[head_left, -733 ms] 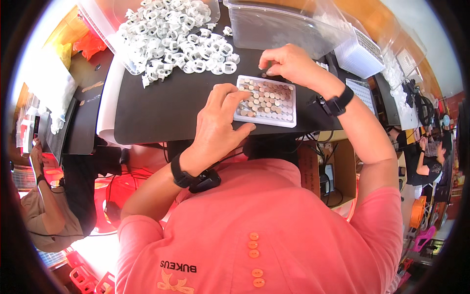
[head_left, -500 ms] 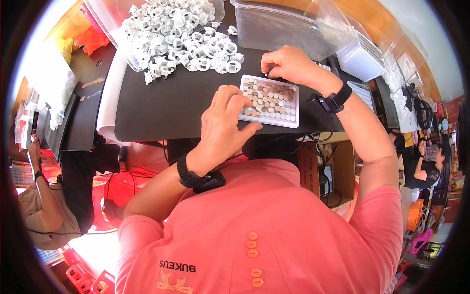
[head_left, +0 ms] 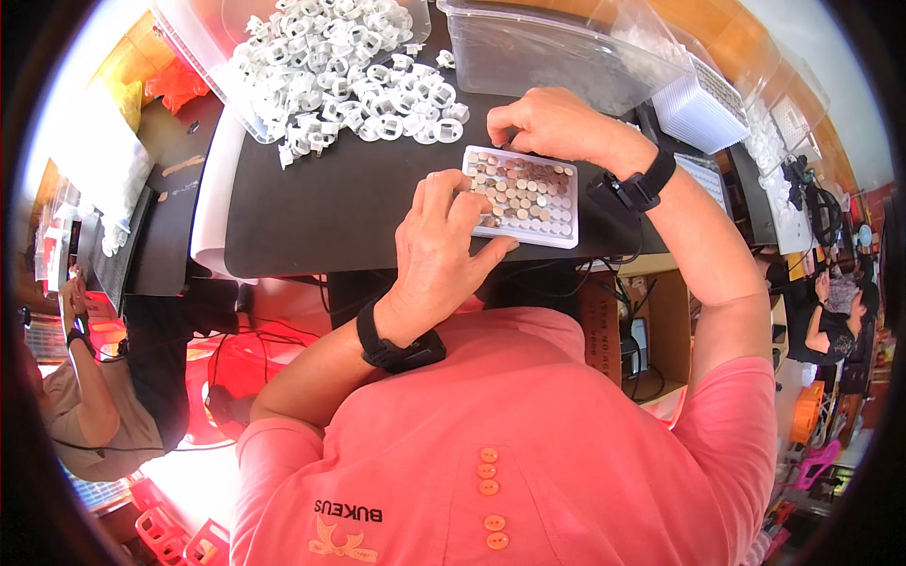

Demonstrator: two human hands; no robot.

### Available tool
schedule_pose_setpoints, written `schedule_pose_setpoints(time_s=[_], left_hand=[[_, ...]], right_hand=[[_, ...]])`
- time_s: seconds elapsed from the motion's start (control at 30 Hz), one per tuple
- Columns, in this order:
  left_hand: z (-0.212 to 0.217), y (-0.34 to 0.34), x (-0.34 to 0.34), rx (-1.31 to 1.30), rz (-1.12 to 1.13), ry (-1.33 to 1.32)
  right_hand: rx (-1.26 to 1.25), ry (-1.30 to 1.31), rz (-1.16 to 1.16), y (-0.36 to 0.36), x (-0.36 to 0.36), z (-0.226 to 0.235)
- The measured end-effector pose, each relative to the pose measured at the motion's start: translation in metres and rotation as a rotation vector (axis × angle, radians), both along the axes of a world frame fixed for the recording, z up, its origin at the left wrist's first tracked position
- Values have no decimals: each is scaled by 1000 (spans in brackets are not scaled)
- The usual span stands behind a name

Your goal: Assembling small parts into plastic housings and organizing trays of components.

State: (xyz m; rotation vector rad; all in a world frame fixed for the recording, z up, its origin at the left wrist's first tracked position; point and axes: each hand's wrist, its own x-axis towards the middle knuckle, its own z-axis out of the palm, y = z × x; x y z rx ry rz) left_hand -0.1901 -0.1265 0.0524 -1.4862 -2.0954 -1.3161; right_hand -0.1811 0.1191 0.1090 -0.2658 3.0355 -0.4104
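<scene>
A shallow white tray (head_left: 572,203) lies near the front edge of the black table, with many small round silvery discs (head_left: 528,196) in it. They lie loose toward its far and left side and sit in rows at the near right. My left hand (head_left: 436,241) grips the tray's near left corner, thumb along the near wall and bent fingers over the left edge among the discs. Just beyond the far rim, my right hand (head_left: 547,124) is closed in a pinch. Whatever its fingertips hold is too hidden to make out.
White plastic ring-shaped parts (head_left: 349,85) spill from a clear bin lying at the far left of the table (head_left: 321,208). Behind my right hand stands a clear plastic box (head_left: 557,57). Stacked white trays (head_left: 700,108) are at the right. A cardboard box (head_left: 665,330) sits below.
My right hand has shifted slightly left along the tray's far rim, still pinched. My left hand has moved a little right and nearer, its thumb further along the tray's near wall.
</scene>
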Motion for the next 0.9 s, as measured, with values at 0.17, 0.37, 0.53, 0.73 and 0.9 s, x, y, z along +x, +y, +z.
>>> schedule_pose_setpoints(time_s=[0.17,0.37,0.53,0.73,0.9], left_hand=[[1,2,2,-13,7,20],[1,5,5,-14,26,76],[-1,5,5,-12,36,85],[-2,17,10,0,62,93],[3,23,13,41,95,147]], right_hand=[[42,-7,-16,2,-8,-6],[39,38,-70,9,2,-5],[-133,84,-171,10,47,33],[-459,-54,-258,-8,95,8],[-316,219,-346,-10,101,11]])
